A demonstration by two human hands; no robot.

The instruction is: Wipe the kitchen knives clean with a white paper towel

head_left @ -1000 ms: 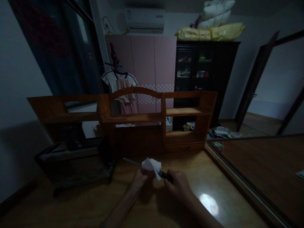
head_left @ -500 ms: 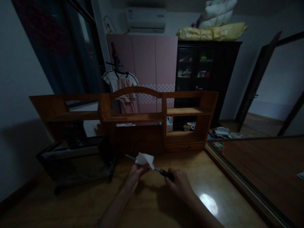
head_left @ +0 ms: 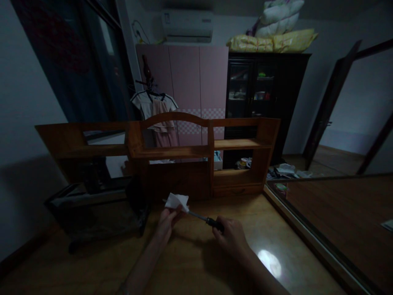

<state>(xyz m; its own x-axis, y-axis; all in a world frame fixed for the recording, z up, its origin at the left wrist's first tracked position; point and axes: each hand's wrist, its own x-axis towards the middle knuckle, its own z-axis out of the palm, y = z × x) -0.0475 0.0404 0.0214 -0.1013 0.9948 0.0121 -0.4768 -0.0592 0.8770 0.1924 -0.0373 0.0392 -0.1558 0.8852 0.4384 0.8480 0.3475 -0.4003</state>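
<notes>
My right hand (head_left: 231, 235) is closed around the black handle of a screwdriver (head_left: 199, 216), whose thin metal shaft points left and slightly up. Near the far end of that shaft, my left hand (head_left: 167, 221) pinches a white paper tissue (head_left: 177, 201) folded around the metal. Only a bit of the tip shows past the tissue's left side. Both hands are above the wooden tabletop (head_left: 190, 262). The tool's exact tip shape is too dim to make out.
A wooden shelf unit (head_left: 172, 153) stands at the back of the tabletop. To the left is a dark glass tank (head_left: 98, 217). A raised ledge (head_left: 302, 229) runs along the right side. Farther back are a pink wardrobe (head_left: 184, 78) and a black cabinet (head_left: 285, 90).
My left hand and the tissue have slid left along the shaft toward its tip, baring more metal near the handle. My right hand has stayed almost still.
</notes>
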